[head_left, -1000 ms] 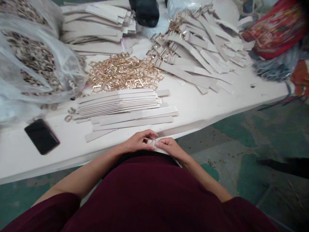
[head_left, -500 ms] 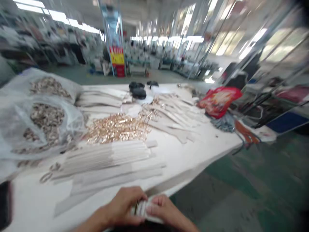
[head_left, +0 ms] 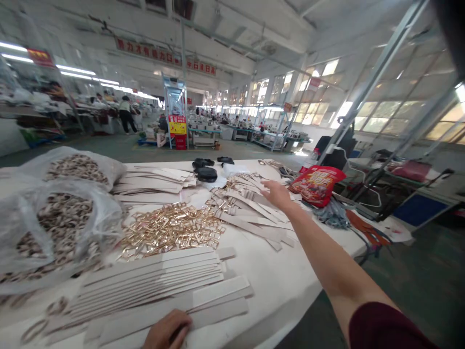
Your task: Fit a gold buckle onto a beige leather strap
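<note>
My right hand (head_left: 276,195) reaches out over the pile of strips with buckles (head_left: 254,206) at the table's middle right, fingers spread and apart, with nothing seen in them. My left hand (head_left: 169,329) rests low at the front, on the pale strips (head_left: 218,310), its fingers curled; what they hold, if anything, is hidden. Behind it lies a fanned row of pale strips (head_left: 152,278). A heap of gold metal buckles (head_left: 174,228) sits behind that row.
Clear plastic bags with small beige loops (head_left: 65,218) stand at the left. Black items (head_left: 206,173) lie at the back. A red packet (head_left: 317,185) sits at the right, near grey and orange straps (head_left: 366,229). The white table's edge (head_left: 308,303) runs along the right front.
My hands, together at the front edge around a small pale item, are now apart. The right has stretched forward and opened; the left has moved left onto the strips. The view has tilted up.
</note>
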The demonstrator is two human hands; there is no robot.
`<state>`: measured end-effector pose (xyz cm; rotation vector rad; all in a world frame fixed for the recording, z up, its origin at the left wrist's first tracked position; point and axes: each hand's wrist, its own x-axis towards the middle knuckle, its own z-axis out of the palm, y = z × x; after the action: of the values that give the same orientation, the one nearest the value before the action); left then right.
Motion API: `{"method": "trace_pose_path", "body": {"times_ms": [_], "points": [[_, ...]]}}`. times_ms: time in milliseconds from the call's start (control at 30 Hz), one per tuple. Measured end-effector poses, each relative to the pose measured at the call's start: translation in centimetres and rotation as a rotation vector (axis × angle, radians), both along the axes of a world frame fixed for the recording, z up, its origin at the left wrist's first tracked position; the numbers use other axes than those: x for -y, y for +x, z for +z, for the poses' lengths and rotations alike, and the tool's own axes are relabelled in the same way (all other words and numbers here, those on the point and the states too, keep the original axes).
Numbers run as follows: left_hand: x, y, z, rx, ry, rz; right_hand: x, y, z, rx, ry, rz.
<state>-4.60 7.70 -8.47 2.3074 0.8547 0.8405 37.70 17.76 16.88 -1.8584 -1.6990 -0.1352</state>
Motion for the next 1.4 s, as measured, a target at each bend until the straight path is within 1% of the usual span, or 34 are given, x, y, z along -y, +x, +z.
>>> {"method": "trace_pose_path", "body": {"times_ms": [33, 67, 100, 133, 167, 200, 267, 300, 333, 367, 400, 467, 500, 533, 600, 633, 667, 700, 733, 767, 833, 900, 967, 1000, 1067, 1133, 1167, 1200, 1233, 1300, 1333, 1400], "points": [[0.3, 0.0, 0.5, -0.018, -0.017, 0.014, -1.5, -0.5, 0.1, 0.041, 0.099, -0.071], [0.5, 0.0, 1.0, -0.036, -0.043, 0.030, -2.5, -1.6, -0.5, 0.064, 0.163, -0.099], [0.7, 0.1, 1.4, -0.051, -0.070, 0.031, -3.1, -3.1, -1.6, 0.073, 0.189, -0.077], [0.8, 0.1, 1.7, -0.051, -0.088, 0.019, -3.2, -5.0, -3.3, 0.072, 0.176, -0.005], [0.9, 0.1, 1.8, -0.042, -0.107, 0.014, -2.7, -7.2, -5.5, 0.063, 0.129, 0.106], [0.9, 0.1, 1.7, -0.038, -0.127, 0.010, -1.8, -9.6, -7.9, 0.056, 0.057, 0.240], [1.1, 0.2, 1.4, -0.024, -0.161, 0.007, 0.9, -14.2, -12.7, 0.063, -0.116, 0.499], [1.2, 0.2, 1.2, -0.017, -0.175, 0.004, 2.4, -16.3, -14.8, 0.080, -0.196, 0.597], [1.5, 0.2, 1.1, -0.007, -0.190, 0.002, 3.8, -18.0, -16.6, 0.101, -0.255, 0.665], [1.7, 0.2, 1.1, 0.008, -0.204, 0.000, 4.9, -19.4, -18.0, 0.121, -0.289, 0.701], [1.8, 0.0, 1.3, 0.025, -0.217, -0.001, 5.7, -20.4, -19.1, 0.138, -0.303, 0.711], [1.5, -1.1, 2.1, 0.057, -0.220, 0.025, 6.4, -21.5, -20.4, 0.147, -0.292, 0.684], [0.8, -2.0, 2.7, 0.069, -0.205, 0.071, 6.5, -21.6, -20.7, 0.145, -0.281, 0.667], [-0.3, -3.2, 3.4, 0.068, -0.176, 0.145, 6.5, -21.6, -20.8, 0.143, -0.273, 0.659], [-3.5, -6.0, 4.7, 0.010, -0.090, 0.357, 6.6, -21.5, -20.9, 0.140, -0.257, 0.665], [-5.5, -7.4, 5.3, -0.075, -0.045, 0.456, 6.7, -21.5, -20.9, 0.138, -0.244, 0.664], [-7.6, -8.7, 5.8, -0.204, -0.003, 0.523, 6.8, -21.5, -20.9, 0.134, -0.230, 0.662], [-9.5, -9.8, 6.1, -0.370, 0.014, 0.524, 7.0, -21.5, -21.0, 0.127, -0.217, 0.655], [-11.2, -10.7, 6.3, -0.514, 0.007, 0.484, 7.2, -21.6, -21.2, 0.117, -0.205, 0.645], [-12.6, -11.3, 6.4, -0.593, 0.000, 0.450, 7.4, -21.6, -21.4, 0.107, -0.196, 0.638], [-14.3, -11.7, 6.4, -0.678, -0.008, 0.383, 7.6, -21.7, -22.0, 0.088, -0.181, 0.630], [-14.8, -11.6, 6.4, -0.703, 0.023, 0.364, 7.7, -21.5, -22.3, 0.077, -0.173, 0.624], [-14.5, -11.2, 6.8, -0.726, 0.073, 0.360, 7.8, -21.4, -21.7, 0.088, -0.173, 0.624], [-14.2, -10.9, 7.2, -0.732, 0.097, 0.363, 7.8, -21.5, -21.0, 0.103, -0.155, 0.609], [-13.0, -9.6, 8.4, -0.725, 0.171, 0.340, 8.0, -21.9, -18.7, 0.151, -0.071, 0.554], [-10.8, -7.6, 9.9, -0.678, 0.287, 0.240, 8.2, -22.7, -15.9, 0.209, 0.037, 0.503], [-9.4, -6.4, 10.8, -0.637, 0.353, 0.161, 8.3, -23.1, -14.5, 0.234, 0.061, 0.510], [-7.9, -5.2, 11.6, -0.591, 0.397, 0.075, 8.5, -23.4, -13.4, 0.253, 0.047, 0.536], [-6.4, -4.1, 12.4, -0.559, 0.413, 0.001, 8.8, -23.4, -12.6, 0.262, -0.004, 0.572], [-3.8, -2.7, 13.6, -0.534, 0.379, -0.061, 9.6, -22.8, -12.0, 0.250, -0.195, 0.633], [-2.7, -2.5, 14.0, -0.541, 0.330, -0.065, 10.1, -22.2, -12.2, 0.222, -0.324, 0.654], [-1.1, -3.1, 14.3, -0.534, 0.181, -0.048, 11.4, -20.7, -13.1, 0.091, -0.626, 0.694]]}}
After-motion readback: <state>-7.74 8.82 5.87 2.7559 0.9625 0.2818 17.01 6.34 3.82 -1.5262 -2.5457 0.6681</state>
